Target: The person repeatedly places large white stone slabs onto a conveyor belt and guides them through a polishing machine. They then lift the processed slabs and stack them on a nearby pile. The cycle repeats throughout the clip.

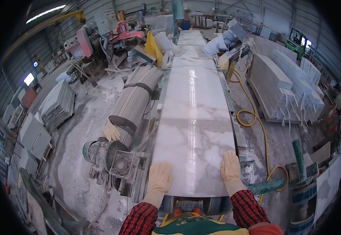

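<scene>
A polished white stone slab [196, 156] with grey-brown veins lies flat before me, its near end close to my body. My left hand [160, 179], in a cream glove, rests on the slab's near left edge, fingers extended. On the near right edge lies my right hand [230, 170], gloved the same way, fingers also stretched out flat. Beyond a seam, another veined slab [194, 90] continues the line away from me. Dark rollers [211, 204] show under the near end.
Left of the slabs are a strapped bundle of long strips [135, 98], a motor [104, 154] and a loose glove [111, 131]. A yellow hose [262, 135] curls along the right floor near stacked stone blocks [272, 82]. Another person [185, 22] stands at the far end.
</scene>
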`<state>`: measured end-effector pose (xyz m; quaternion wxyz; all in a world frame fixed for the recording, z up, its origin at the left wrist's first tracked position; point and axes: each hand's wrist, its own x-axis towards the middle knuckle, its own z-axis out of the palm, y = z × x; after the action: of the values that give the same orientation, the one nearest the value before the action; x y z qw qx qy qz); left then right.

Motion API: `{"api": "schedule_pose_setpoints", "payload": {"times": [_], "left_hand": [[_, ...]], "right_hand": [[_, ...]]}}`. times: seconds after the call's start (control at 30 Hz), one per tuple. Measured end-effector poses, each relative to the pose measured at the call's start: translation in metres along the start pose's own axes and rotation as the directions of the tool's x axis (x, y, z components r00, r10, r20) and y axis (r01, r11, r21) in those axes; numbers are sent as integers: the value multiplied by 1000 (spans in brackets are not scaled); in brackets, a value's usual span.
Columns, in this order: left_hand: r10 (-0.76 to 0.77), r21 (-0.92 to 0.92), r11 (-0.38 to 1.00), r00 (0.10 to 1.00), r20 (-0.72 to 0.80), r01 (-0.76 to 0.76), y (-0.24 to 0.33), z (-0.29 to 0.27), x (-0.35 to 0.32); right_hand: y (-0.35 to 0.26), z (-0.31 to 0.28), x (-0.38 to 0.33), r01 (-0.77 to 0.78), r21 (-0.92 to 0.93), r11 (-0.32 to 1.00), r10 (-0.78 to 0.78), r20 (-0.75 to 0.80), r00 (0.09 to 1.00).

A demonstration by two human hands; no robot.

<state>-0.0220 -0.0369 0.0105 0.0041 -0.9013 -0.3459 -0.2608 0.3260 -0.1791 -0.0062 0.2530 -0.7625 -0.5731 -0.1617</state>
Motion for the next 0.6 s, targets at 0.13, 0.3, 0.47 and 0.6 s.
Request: {"api": "schedule_pose_setpoints", "payload": {"times": [0.13, 0.3, 0.47, 0.6], "left_hand": [[-41, -17, 999, 997, 69, 42, 0, 1, -5], [-47, 11, 999, 997, 62, 47, -3, 12, -16], [-48, 45, 998, 996, 81, 45, 3, 1, -13], [6, 33, 999, 987, 158, -11, 2, -9, 7]], "right_hand": [[-4, -6, 1, 22, 4, 1000, -21, -31, 999], [-7, -10, 0, 32, -18, 999, -33, -45, 998], [-12, -18, 1, -36, 34, 999, 32, 98, 995], [0, -4, 2, 33, -41, 999, -32, 18, 999]]}}
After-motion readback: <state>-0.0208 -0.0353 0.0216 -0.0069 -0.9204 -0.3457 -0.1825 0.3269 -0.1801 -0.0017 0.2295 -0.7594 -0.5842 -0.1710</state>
